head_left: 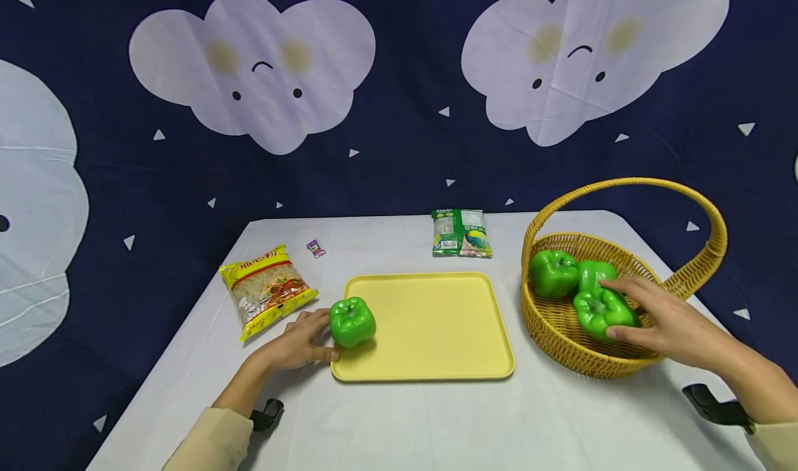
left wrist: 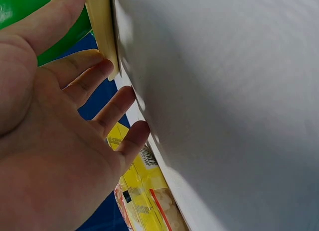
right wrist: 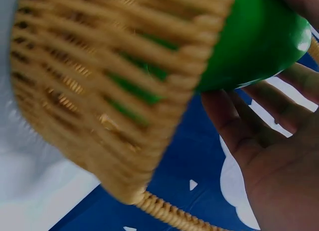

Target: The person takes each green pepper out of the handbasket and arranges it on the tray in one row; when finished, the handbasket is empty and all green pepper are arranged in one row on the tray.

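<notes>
My right hand (head_left: 676, 322) reaches over the rim of a wicker basket (head_left: 551, 343) and grips a green bell pepper (head_left: 600, 310) between thumb and fingers. Two more green peppers (head_left: 553, 274) lie beside it. The right wrist view has fingers (right wrist: 227, 119) against the glossy pepper (right wrist: 259, 37), above the basket rim. My left hand (head_left: 300, 343) is at the left edge of a yellow tray (head_left: 436, 325), beside another green pepper (head_left: 352, 322) standing on it. Seen from the left wrist, the fingers (left wrist: 117, 109) are spread, two fingertips right at the tray's edge (left wrist: 102, 32).
A yellow food bag (head_left: 268, 291) lies left of the tray, with a small purple-wrapped sweet (head_left: 316, 249) behind it. Near the table's back edge is a green snack packet (head_left: 461, 233). The basket's tall handle (head_left: 623, 182) arches over its right side.
</notes>
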